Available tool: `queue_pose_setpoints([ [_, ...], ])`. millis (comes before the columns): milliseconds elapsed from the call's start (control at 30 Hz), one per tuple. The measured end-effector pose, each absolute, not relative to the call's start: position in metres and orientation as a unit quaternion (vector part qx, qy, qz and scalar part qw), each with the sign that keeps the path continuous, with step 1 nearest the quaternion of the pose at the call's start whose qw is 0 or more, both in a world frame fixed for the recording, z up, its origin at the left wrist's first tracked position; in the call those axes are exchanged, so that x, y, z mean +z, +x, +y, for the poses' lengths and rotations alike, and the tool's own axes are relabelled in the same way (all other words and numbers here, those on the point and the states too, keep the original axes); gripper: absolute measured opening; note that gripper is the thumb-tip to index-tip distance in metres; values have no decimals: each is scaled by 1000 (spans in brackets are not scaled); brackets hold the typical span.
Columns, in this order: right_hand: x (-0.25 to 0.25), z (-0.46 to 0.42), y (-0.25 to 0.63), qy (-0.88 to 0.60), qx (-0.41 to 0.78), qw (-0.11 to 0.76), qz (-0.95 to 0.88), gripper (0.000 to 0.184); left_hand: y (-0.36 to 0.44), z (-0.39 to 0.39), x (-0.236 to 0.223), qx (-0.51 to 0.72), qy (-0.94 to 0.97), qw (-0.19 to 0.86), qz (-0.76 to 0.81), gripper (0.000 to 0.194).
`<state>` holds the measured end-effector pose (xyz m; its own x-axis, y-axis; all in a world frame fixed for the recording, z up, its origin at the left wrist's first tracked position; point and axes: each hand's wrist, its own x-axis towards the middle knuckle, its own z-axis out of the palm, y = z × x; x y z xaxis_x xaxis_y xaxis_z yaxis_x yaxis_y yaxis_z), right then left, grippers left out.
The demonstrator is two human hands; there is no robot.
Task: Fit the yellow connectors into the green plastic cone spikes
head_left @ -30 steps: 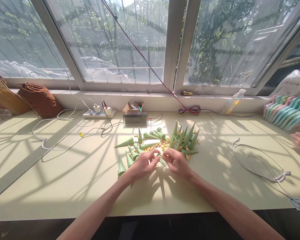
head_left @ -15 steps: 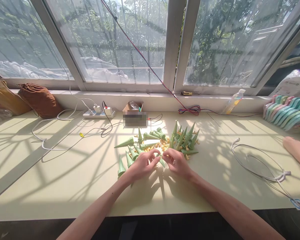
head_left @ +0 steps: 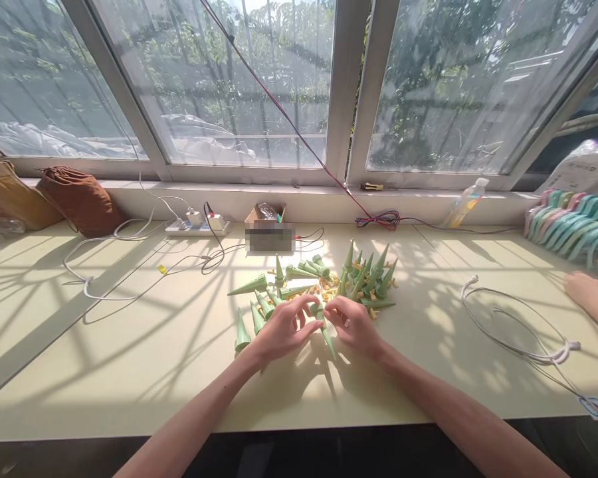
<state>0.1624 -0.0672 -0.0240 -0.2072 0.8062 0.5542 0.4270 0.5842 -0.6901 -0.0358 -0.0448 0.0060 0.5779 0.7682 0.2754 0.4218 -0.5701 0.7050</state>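
A green cone-shaped watering spike (head_left: 327, 338) hangs between my two hands, its tip pointing down toward the table's front edge. My left hand (head_left: 290, 326) grips its wide end between thumb and fingers. The fingertips of my right hand (head_left: 351, 324) are pinched at the same end; any small part in them is hidden. Just beyond lie loose yellow valve pieces (head_left: 323, 287) in a small heap. Several green spikes (head_left: 265, 304) lie or stand to the left. On the right, a cluster of spikes (head_left: 371, 273) carries yellow pieces at the wide ends.
A small cardboard box (head_left: 265, 212) and a power strip (head_left: 198, 227) stand by the window. On the right are a coiled white cable (head_left: 508, 332), a bottle (head_left: 466, 202), pastel hangers (head_left: 568, 222) and another person's hand (head_left: 585, 292). A brown drawstring bag (head_left: 80, 199) sits far left.
The spike between my hands has turned and come lower, so more of its length shows. My hands stay almost in place. The other person's hand has shifted slightly.
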Motion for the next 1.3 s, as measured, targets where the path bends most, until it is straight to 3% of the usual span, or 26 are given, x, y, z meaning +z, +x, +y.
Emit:
queue_pose_setpoints([
  [867, -20, -69, 161, -436, 209, 477, -734, 11, -38, -39, -7, 345, 846, 264, 309, 34],
  [1300, -18, -71, 159, -435, 197, 492, -728, 12, -35, -44, 2, 356, 810, 315, 344, 33],
])
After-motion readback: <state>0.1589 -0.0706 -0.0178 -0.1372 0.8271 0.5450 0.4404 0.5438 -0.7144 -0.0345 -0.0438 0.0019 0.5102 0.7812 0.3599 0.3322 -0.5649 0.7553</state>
